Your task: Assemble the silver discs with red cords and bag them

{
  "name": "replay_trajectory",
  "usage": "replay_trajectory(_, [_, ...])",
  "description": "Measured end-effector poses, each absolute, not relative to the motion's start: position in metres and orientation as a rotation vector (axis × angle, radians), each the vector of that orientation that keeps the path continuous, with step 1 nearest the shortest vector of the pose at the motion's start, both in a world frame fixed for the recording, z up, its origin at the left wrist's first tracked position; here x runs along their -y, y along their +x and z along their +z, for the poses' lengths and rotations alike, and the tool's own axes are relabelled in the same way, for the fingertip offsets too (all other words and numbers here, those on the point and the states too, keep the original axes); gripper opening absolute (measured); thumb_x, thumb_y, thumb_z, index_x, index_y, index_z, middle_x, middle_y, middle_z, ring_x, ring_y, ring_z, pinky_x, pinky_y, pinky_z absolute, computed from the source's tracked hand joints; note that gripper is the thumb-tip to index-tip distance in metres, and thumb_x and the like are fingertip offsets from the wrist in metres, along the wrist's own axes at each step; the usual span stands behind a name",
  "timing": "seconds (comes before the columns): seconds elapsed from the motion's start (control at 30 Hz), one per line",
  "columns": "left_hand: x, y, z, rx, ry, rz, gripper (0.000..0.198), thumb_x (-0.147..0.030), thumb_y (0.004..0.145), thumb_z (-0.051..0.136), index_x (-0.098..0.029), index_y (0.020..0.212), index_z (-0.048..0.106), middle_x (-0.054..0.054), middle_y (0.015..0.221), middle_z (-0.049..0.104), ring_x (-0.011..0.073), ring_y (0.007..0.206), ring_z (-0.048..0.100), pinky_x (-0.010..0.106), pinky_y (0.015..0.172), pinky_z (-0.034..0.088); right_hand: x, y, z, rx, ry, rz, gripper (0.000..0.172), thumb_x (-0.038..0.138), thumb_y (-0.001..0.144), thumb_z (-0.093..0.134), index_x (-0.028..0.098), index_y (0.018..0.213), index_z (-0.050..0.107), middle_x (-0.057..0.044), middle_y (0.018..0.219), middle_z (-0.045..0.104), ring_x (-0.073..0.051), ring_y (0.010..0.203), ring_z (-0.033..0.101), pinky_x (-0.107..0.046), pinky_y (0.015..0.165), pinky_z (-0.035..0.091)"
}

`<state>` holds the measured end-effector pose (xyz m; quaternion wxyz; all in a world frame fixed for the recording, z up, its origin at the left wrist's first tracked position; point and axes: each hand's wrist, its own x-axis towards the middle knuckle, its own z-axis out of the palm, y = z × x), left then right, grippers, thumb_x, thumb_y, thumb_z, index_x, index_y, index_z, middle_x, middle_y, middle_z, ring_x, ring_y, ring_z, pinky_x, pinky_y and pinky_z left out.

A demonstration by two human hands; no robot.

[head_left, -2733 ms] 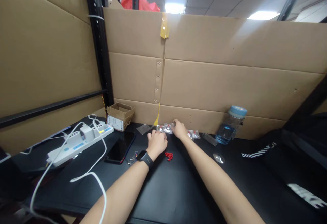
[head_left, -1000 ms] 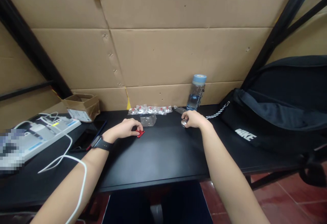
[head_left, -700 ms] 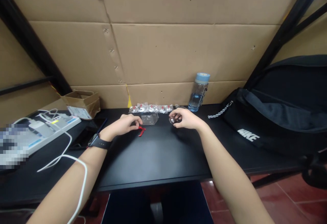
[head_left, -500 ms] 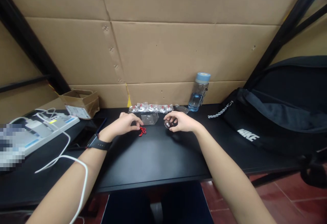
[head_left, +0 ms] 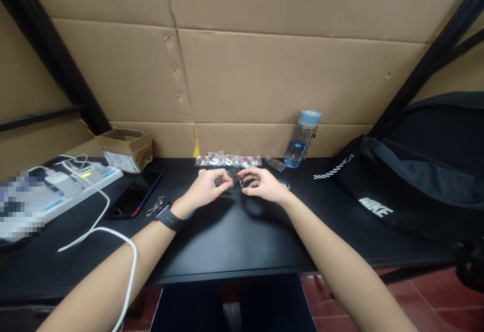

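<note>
My left hand [head_left: 212, 185] is closed in a pinch on a red cord [head_left: 226, 182], with a loose bit of the cord showing below the fingers. Between my two hands is a small clear plastic bag [head_left: 233, 174]. The curled fingers of my right hand [head_left: 261, 184] are at the bag's right edge and seem to grip it; the exact contact is small and blurred. Just right of that hand, a round clear, shiny disc [head_left: 284, 184] lies on the black table, partly hidden by the wrist. Behind the hands is a row of several wrapped discs with red bits [head_left: 229, 160].
A blue-lidded water bottle [head_left: 301, 140] and a clear packet [head_left: 275, 163] stand and lie at the back. A black backpack [head_left: 408, 170] fills the right. Leftward are a cardboard box [head_left: 126, 151], phone [head_left: 136, 196], small keychain [head_left: 157, 207], power strip [head_left: 94, 183] and white cable [head_left: 130, 266].
My right hand has let go of the round disc, leaving it on the table, and moved left to the plastic bag. My left hand has moved right with the red cord, towards the bag.
</note>
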<state>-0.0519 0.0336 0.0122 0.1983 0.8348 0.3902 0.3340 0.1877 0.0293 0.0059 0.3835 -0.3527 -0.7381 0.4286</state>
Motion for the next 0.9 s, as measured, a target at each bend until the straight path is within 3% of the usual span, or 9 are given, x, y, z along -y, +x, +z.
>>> replay_trajectory(0.23, [-0.035,-0.047,0.005,-1.07,2.188,1.107,0.016,-0.04,0.082,0.076,-0.024,0.083,0.078,0.002,0.092,0.078,0.0212,0.09,0.072,0.032,0.088,0.05,-0.032,0.187,0.0,1.651,-0.851,1.237,0.052,0.024,0.066,0.085,0.02,0.116,0.068,-0.01,0.121,0.067,-0.022,0.107,0.066,-0.038,0.092,0.056])
replay_trajectory(0.47, [-0.031,-0.042,0.008,-1.102,2.243,1.274,0.014,-0.035,0.08,0.08,-0.029,0.093,0.081,0.002,0.097,0.078,0.023,0.098,0.071,0.036,0.092,0.049,-0.031,0.179,-0.003,1.567,-0.796,1.329,0.053,0.021,0.064,0.087,0.021,0.114,0.069,-0.008,0.117,0.069,-0.022,0.106,0.067,-0.041,0.097,0.054])
replay_trajectory(0.67, [-0.027,-0.038,0.007,-1.264,2.369,1.31,0.003,-0.033,0.083,0.079,-0.033,0.085,0.08,0.0,0.1,0.077,0.0239,0.104,0.066,0.044,0.096,0.038,-0.03,0.176,-0.005,1.489,-0.747,1.377,0.055,0.018,0.062,0.089,0.022,0.114,0.07,-0.007,0.118,0.069,-0.022,0.106,0.067,-0.039,0.097,0.054])
replay_trajectory(0.9, [-0.026,-0.039,0.005,-1.222,2.772,1.36,0.017,-0.039,0.094,0.066,-0.028,0.085,0.077,0.002,0.108,0.075,0.0258,0.112,0.057,0.046,0.09,0.027,-0.029,0.175,-0.005,1.447,-0.716,1.417,0.056,0.018,0.062,0.09,0.023,0.114,0.071,-0.006,0.118,0.069,-0.02,0.103,0.067,-0.036,0.094,0.055])
